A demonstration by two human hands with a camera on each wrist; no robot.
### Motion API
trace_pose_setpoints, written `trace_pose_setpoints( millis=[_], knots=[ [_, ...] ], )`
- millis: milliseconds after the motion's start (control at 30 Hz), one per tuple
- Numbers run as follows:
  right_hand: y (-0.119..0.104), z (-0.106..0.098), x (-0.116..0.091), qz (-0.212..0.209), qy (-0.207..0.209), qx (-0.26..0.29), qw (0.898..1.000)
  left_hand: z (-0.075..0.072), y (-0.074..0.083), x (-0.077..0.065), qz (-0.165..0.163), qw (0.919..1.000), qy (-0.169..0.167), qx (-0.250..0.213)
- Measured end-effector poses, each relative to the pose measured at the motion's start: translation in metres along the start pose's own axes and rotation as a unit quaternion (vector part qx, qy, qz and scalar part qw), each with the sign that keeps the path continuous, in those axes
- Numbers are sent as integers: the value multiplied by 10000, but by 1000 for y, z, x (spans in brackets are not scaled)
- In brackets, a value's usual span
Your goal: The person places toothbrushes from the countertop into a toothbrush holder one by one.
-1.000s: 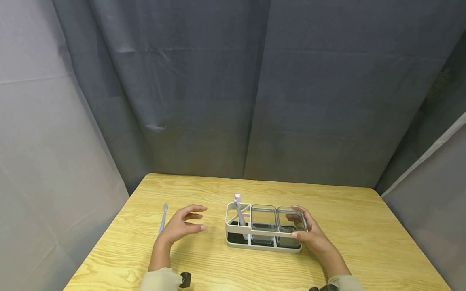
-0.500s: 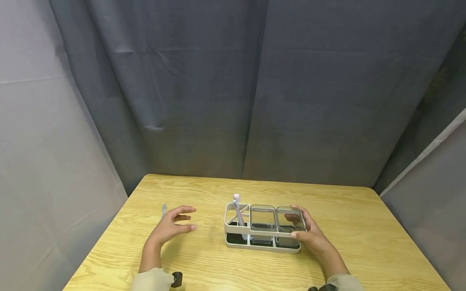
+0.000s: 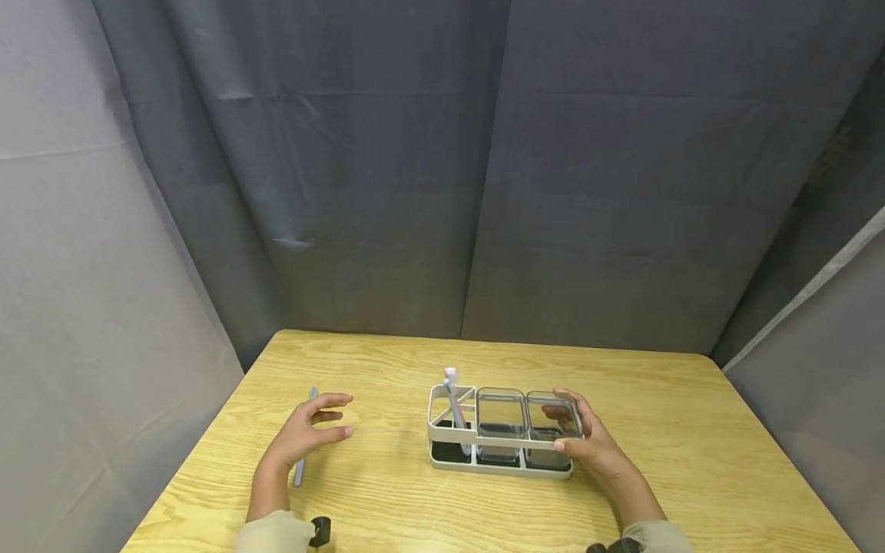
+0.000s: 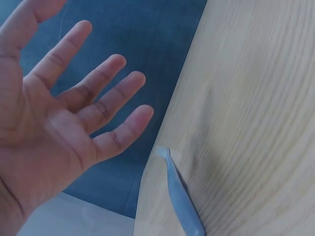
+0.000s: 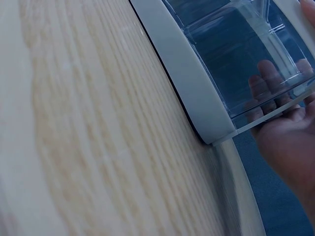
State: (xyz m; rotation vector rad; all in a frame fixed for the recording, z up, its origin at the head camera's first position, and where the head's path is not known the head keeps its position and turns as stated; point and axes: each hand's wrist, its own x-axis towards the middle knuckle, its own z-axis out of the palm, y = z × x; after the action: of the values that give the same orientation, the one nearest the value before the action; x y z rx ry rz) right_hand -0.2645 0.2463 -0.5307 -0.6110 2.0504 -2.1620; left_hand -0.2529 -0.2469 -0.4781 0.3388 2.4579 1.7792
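My left hand [image 3: 300, 435] is over the left of the table with fingers spread and nothing in its grasp. A blue toothbrush [image 4: 182, 199] lies on the wood beneath it, partly covered by the hand in the head view. With thumb in front and fingers behind, my right hand [image 3: 603, 455] grips the right end of a white toothbrush holder [image 3: 499, 443]. Two clear cups [image 3: 501, 411] sit side by side in that holder. In its divided left compartment, a toothbrush with a pink head [image 3: 452, 375] and a bluish one [image 3: 452, 394] lean together.
The holder stands on a light wooden table [image 3: 387, 507]. Dark grey curtains [image 3: 373, 192] hang right behind the table's far edge, and paler cloth [image 3: 104, 307] hangs along the left side.
My left hand has moved left across the table, from right of the blue toothbrush to over it. The right hand keeps its grip on the holder, which has stayed in place.
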Motion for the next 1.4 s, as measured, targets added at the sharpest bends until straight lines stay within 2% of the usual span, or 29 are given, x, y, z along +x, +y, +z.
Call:
trace_pose_setpoints(
  millis=[300,733,1000,1400],
  knots=[
    [-2,-1,0,26,-17,-65,10000,-12,-8,-3,113,9998,170,71],
    [-1,-1,0,68,-19,-63,10000,-26,-27,-10,-250,9991,341,54],
    [0,0,-1,64,-42,3,10000,-34,-37,-16,-503,9974,471,-225],
    [0,0,0,-158,-189,59,9997,-40,-50,-15,-726,9952,618,-196]
  ],
)
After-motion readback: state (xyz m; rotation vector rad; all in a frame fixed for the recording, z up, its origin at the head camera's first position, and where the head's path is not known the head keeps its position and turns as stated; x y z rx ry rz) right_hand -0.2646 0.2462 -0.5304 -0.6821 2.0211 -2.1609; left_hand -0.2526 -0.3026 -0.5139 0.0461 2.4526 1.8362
